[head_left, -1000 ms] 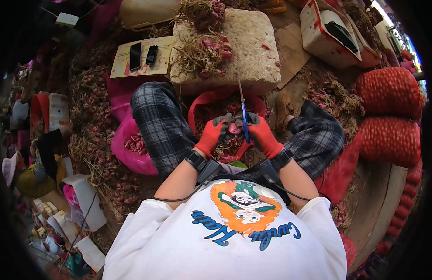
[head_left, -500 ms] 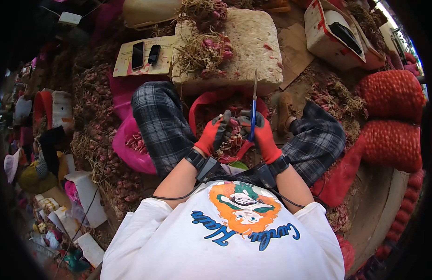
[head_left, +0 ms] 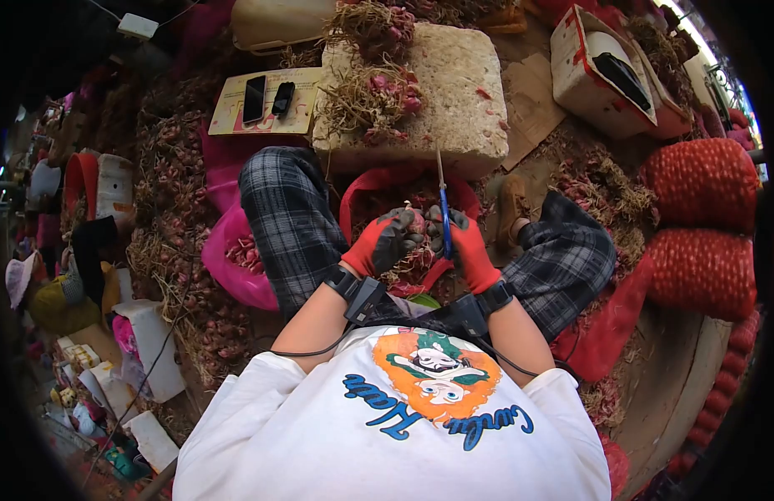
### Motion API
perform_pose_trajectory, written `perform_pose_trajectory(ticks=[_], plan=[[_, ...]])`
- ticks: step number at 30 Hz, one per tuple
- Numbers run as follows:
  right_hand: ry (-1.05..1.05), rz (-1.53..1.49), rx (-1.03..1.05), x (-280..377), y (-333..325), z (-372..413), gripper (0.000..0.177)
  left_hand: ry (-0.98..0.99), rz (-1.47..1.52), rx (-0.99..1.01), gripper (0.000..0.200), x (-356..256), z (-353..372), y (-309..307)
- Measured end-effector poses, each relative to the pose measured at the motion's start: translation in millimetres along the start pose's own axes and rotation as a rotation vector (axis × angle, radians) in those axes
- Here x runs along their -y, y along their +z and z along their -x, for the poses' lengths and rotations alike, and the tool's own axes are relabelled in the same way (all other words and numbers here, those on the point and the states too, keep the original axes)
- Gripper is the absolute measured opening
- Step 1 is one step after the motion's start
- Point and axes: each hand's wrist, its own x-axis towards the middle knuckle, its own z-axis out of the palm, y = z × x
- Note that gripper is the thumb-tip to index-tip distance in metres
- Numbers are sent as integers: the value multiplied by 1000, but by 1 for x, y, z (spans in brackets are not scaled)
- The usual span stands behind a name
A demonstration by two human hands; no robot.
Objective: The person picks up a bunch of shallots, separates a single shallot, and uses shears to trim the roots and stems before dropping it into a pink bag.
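My left hand [head_left: 383, 243], in a red and grey glove, is closed around a shallot [head_left: 416, 222] whose pale tip points away from me. My right hand [head_left: 469, 245], gloved the same way, grips blue-handled scissors [head_left: 444, 219]. The blades point forward, up to the near edge of a block. Both hands hover close together over a red-rimmed container [head_left: 347, 205] between my legs, with shallots inside it. How far the blades are parted I cannot make out.
Ahead stands a worn foam block [head_left: 462, 92] bearing bunches of dried-leaf shallots [head_left: 374, 96]. Left of it, a phone [head_left: 254, 98] lies on a printed board [head_left: 226, 100]. A pink bag [head_left: 228, 265] sits by my left leg; full red net sacks [head_left: 702, 185] stand at right.
The scissors have tilted leftward and come slightly nearer to me. My left hand has turned, so the shallot now shows more plainly between my hands. The view has shifted a little.
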Motion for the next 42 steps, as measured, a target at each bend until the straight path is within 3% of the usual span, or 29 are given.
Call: perform_pose_trajectory(ticks=[2, 5, 6, 9, 11, 15, 18, 24, 33, 38, 42], plan=[[51, 141, -6, 7, -7, -1, 23, -55, 138, 39, 29, 0, -8, -13], [-298, 731, -80, 32, -5, 21, 19, -69, 286, -3, 28, -14, -5, -9], [-431, 767, -54, 41, -2, 31, 23, -64, 326, -33, 29, -19, -3, -7], [-572, 1201, -42, 40, -16, 47, 27, 50, 404, 59, 30, -15, -7, -13], [-543, 1269, -26, 35, -24, 57, 33, 65, 346, -44, 31, -13, -10, -14], [-512, 1338, -10, 26, -29, 66, 35, 125, 280, -148, 38, -5, -18, -20], [-510, 1369, -19, 23, -29, 67, 36, 116, 277, -98, 37, -3, -18, -24], [-484, 1431, -41, 20, -27, 65, 36, 147, 108, -264, 35, -2, -15, -20], [-492, 1427, -106, 13, -25, 63, 34, 158, -133, -245, 37, -7, -9, -12], [-280, 1196, -135, 22, -24, 52, 34, 2, -12, -178, 35, -10, -5, -9], [-457, 1247, -94, 32, -14, 55, 31, 58, 79, -297, 35, 0, -14, -12]])
